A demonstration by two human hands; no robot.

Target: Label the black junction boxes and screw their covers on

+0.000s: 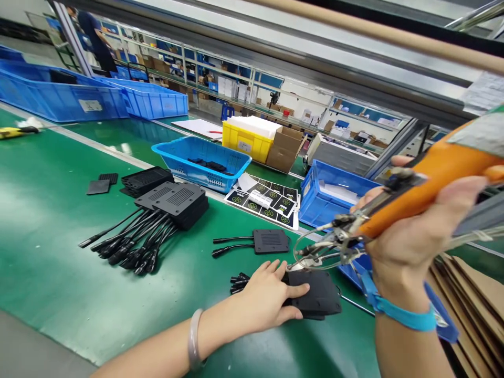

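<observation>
1. Your left hand (pixel 268 296), fingers apart, rests on the black box stack (pixel 318 294) toward the tabletop's (pixel 59 257) right edge; press evenly.
2. Your right hand (pixel 409 247) is wrapped around the orange tool (pixel 437 163); guide its tip (pixel 293 266) slowly, clear of nearby fingers.
3. Avoid snagging the cables (pixel 239 282).

Behind the bare left hand (pixel 264 296), we see a smooth, rounded, pale greyish bangle (pixel 193 341) circling the forearm (pixel 224 320). Next to the right hand (pixel 409 244), we notice a bright blue wristband (pixel 407 314) with a blocky clasp (pixel 369 292).
</observation>
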